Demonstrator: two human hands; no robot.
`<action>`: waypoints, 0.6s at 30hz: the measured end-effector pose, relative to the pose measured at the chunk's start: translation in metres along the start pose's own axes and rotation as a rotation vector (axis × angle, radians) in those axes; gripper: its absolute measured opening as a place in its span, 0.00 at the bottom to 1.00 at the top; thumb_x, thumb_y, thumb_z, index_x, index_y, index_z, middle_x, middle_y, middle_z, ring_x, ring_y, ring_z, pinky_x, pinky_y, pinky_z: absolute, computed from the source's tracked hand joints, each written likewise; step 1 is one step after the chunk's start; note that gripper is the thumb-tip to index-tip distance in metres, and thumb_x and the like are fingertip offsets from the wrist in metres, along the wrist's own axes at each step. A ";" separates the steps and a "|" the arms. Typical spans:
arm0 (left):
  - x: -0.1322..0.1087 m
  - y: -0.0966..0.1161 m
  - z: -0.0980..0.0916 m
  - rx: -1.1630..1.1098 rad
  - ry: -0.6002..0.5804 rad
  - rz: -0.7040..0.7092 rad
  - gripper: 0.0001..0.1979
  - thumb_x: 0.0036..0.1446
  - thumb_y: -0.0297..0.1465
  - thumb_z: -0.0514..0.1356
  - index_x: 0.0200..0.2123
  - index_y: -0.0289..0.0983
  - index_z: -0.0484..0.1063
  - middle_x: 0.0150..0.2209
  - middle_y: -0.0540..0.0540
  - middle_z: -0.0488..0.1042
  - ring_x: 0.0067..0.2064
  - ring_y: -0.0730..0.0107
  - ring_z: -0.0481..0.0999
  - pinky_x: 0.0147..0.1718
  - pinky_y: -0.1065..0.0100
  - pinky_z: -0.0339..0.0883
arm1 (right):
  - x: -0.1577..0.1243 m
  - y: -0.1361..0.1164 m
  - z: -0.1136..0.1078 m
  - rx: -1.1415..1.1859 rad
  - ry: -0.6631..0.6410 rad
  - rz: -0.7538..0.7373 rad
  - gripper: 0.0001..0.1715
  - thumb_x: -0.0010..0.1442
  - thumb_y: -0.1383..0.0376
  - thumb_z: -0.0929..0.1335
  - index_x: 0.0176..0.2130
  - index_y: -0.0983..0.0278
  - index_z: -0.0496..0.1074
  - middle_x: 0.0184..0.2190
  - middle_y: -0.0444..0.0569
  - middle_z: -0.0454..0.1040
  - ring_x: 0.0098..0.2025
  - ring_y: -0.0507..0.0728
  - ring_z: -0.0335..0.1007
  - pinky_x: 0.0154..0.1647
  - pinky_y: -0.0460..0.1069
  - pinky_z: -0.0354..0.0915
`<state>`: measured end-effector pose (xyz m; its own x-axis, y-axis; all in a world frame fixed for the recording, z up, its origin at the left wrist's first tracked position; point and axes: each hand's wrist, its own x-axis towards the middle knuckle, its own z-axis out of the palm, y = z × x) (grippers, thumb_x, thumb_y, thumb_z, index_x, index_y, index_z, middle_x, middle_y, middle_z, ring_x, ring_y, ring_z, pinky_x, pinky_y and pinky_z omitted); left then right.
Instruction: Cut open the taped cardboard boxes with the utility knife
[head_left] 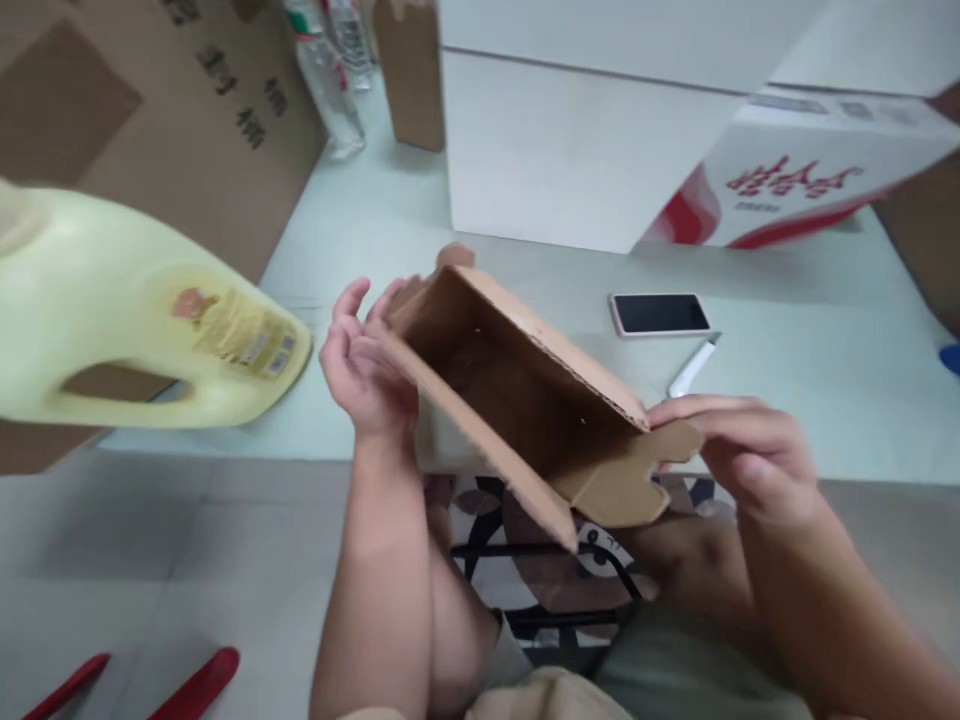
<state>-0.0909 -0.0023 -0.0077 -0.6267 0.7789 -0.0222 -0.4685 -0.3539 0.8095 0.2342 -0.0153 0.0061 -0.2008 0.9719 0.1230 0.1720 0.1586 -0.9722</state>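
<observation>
A small brown cardboard box (517,390) is held tilted above the front edge of the pale table (825,400), its open inside facing me. My left hand (364,365) supports the box's left end, palm against it with the fingers partly spread upward. My right hand (739,440) pinches the rounded flap at the box's right end between thumb and fingers. My lap shows below the box.
A large pale yellow jug (150,320) lies at the table's left edge. A phone (658,313) and a white pen (691,368) lie behind the box. Big white cartons (577,150), a red-printed box (795,180), brown cartons (187,130) and water bottles (330,80) stand at the back.
</observation>
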 end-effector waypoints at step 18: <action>-0.029 -0.060 0.064 0.489 -0.275 -0.180 0.14 0.60 0.43 0.65 0.40 0.40 0.79 0.49 0.42 0.80 0.57 0.51 0.77 0.54 0.57 0.72 | -0.023 0.071 -0.011 -0.066 0.209 -0.415 0.34 0.65 0.45 0.63 0.68 0.39 0.55 0.62 0.47 0.72 0.66 0.68 0.66 0.72 0.70 0.57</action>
<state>-0.0047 0.0289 -0.0181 -0.3489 0.9333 -0.0844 -0.1697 0.0257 0.9852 0.2612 -0.0240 -0.0641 -0.0681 0.8371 0.5428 0.1810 0.5454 -0.8184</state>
